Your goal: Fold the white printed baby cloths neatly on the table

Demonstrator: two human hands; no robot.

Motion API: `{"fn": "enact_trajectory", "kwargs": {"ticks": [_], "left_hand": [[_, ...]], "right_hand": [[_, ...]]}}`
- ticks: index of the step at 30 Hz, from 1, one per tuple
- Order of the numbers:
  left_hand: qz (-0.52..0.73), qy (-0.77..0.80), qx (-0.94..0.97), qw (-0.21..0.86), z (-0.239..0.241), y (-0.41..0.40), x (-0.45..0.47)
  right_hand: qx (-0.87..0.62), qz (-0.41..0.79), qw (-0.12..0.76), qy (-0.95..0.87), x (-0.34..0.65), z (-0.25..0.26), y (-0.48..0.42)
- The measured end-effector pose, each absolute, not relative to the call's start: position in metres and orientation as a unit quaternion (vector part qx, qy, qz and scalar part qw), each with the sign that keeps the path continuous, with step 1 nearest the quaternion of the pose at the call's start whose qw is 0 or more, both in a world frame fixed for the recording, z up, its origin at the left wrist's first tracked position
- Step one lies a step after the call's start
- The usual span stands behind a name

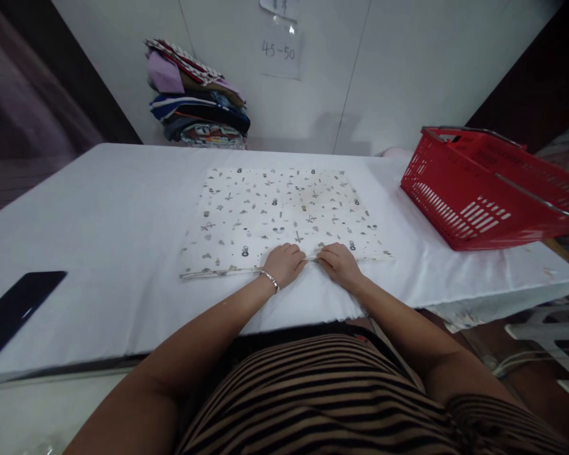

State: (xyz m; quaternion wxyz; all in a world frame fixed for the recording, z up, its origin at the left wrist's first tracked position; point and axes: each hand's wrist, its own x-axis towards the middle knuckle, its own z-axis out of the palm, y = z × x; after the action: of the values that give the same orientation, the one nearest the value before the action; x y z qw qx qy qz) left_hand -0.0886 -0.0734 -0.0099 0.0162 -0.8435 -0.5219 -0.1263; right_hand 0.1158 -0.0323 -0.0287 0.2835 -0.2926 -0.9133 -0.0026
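A white cloth (284,208) printed with small grey and olive motifs lies flat and roughly rectangular on the white-covered table. Its near edge looks layered or folded over. On that edge, near the middle, my left hand (284,262) pinches the fabric with curled fingers; a silver bracelet circles the wrist. Just to its right, my right hand (340,264) grips the same edge, fingers bent over it. A small gap separates the two hands. The fingertips' undersides are hidden by the hands and the cloth.
At the right end of the table (123,215) stands a red plastic basket (483,189) with metal handles. A dark phone (19,309) lies at the left. Folded clothes (199,101) are stacked behind the table, against a white wall carrying a paper sign (279,52).
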Motion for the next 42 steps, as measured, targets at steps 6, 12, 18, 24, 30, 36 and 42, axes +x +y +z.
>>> {"fn": "enact_trajectory", "kwargs": {"ticks": [6,12,18,24,30,36,42], "left_hand": [[-0.078,-0.508,-0.856,0.056,-0.010,-0.076,-0.091],[-0.080,-0.489,-0.865,0.079,-0.016,-0.084,-0.102],[-0.072,-0.487,-0.866,0.083,-0.011,-0.093,-0.102],[-0.057,-0.495,-0.863,0.088,-0.012,-0.095,-0.107],[-0.058,-0.505,-0.858,0.076,-0.011,-0.092,-0.108],[-0.093,-0.539,-0.837,0.013,-0.005,-0.088,-0.111],[-0.137,-0.566,-0.811,-0.058,-0.007,-0.081,-0.114]], "right_hand": [[-0.288,-0.008,0.265,-0.920,0.116,-0.028,-0.033],[-0.275,0.004,0.251,-0.928,0.116,-0.027,-0.032],[-0.268,0.021,0.241,-0.932,0.120,-0.025,-0.036],[-0.262,0.030,0.222,-0.939,0.123,-0.020,-0.039],[-0.261,0.015,0.188,-0.947,0.122,-0.017,-0.036],[-0.266,0.011,0.184,-0.946,0.120,-0.014,-0.038],[-0.290,-0.019,0.166,-0.942,0.111,-0.013,-0.040]]}}
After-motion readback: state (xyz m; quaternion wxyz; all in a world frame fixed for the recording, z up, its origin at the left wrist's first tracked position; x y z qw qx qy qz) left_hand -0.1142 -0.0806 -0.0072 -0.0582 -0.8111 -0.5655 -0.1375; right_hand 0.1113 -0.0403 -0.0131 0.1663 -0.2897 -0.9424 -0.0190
